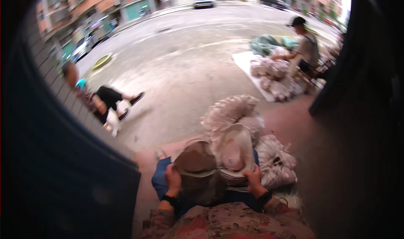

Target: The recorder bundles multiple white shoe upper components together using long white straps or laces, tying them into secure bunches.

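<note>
On my lap, two rounded, hollow-looking soft pieces lie side by side; blur hides their exact kind. My left hand point(173, 180) is closed on the outer edge of the brown rounded piece point(195, 157), which has a pale rim. The pale rounded piece point(232, 144), pinkish in its middle, has my right hand point(253, 182) closed at its lower right edge. Layers show beneath its rim, like a stack. Just beyond stands a ruffled bundle of pale pink pieces point(229, 109). Another pale pink bundle point(276, 161) lies to the right of my knee.
At far right a person in a dark cap point(309, 45) works by a heap of pinkish bundles point(273, 73) on a white sheet point(243, 64). Green bags point(264, 44) lie behind. Another person point(107, 100) sits at left, legs stretched out. Dark door-like panels flank me; cars stand across the road.
</note>
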